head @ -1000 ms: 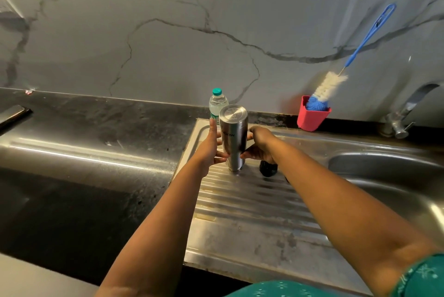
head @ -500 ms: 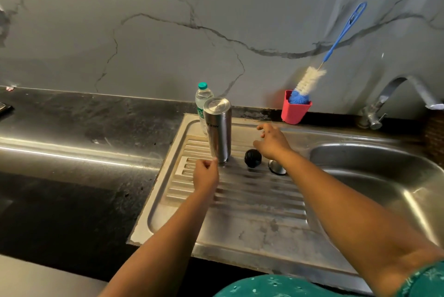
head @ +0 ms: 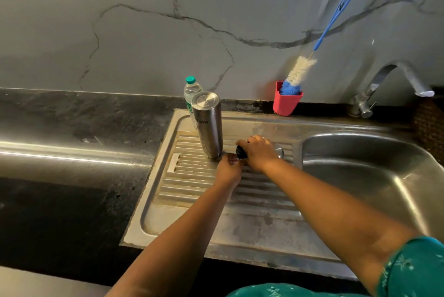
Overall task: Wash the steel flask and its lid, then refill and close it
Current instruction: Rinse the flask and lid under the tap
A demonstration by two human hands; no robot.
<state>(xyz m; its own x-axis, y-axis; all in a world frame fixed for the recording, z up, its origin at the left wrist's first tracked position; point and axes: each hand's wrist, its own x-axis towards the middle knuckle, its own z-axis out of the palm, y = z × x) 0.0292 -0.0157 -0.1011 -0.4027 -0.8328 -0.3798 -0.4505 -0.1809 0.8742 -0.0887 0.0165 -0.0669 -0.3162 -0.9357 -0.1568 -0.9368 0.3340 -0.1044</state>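
Gripping round black lid (head: pixel 241 151), right hand (head: pixel 260 152), cylindrical brushed-steel flask (head: pixel 208 125) inverted

The near ribbed part of the drainboard (head: pixel 216 212) lies bare apart from the 2 forearms crossing it. At its far left the upturned steel flask (head: pixel 208 126) stands upright, with a plastic bottle (head: pixel 191 91) just behind it. The black lid (head: pixel 241 152) sits just right of the flask under the right hand (head: pixel 260 152), and the left hand (head: pixel 228 169) is close beside. The sink basin (head: pixel 360 176) on the right is open; the tap (head: pixel 394 80) overhangs its far edge. The dark worktop (head: pixel 72 128) on the left is bare.
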